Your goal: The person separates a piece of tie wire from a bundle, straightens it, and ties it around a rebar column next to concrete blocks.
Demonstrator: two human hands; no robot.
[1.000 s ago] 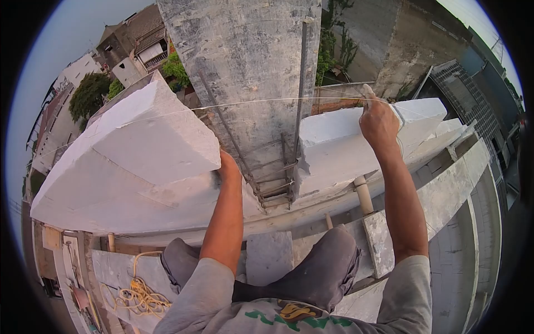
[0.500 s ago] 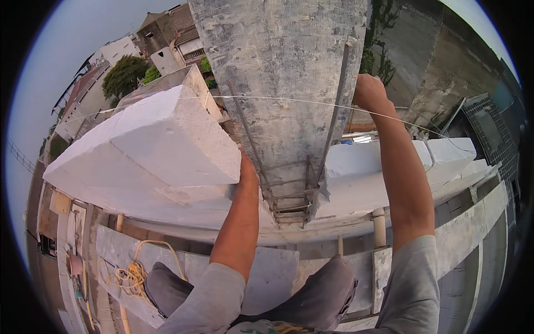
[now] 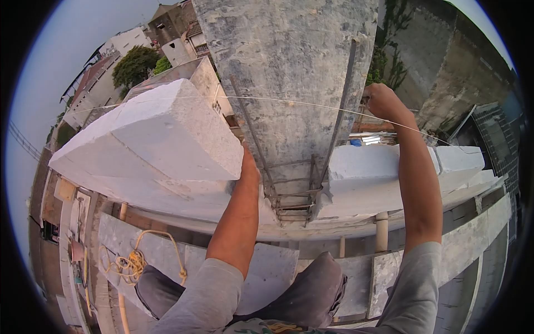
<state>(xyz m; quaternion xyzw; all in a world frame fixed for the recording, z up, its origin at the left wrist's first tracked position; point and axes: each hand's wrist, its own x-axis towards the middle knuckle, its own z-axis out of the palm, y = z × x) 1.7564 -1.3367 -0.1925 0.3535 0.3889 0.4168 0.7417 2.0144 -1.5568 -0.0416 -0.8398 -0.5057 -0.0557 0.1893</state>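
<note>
A tall grey, stained panel (image 3: 289, 61) stands upright in front of me, behind thin steel rebar rods (image 3: 339, 111) tied with cross pieces. My right hand (image 3: 385, 102) is closed at the panel's right edge, its fingers curled round that side. Low on the left, my left hand (image 3: 248, 161) reaches between the panel's left edge and the white block wall (image 3: 139, 145); its fingers are hidden there. A pale string (image 3: 289, 101) runs across in front of the panel and over my right wrist.
More white blocks (image 3: 361, 164) form a lower wall on the right. Beneath me lie grey planks (image 3: 272, 273), with a coil of yellow rope (image 3: 130, 266) at left. A pipe (image 3: 381, 231) stands by the wall. Houses and a tiled roof (image 3: 495, 133) lie beyond.
The panel and my right hand appear a little farther right, the hand also slightly lower. Partly this is the view shifting. My left hand stays by the panel's lower left edge.
</note>
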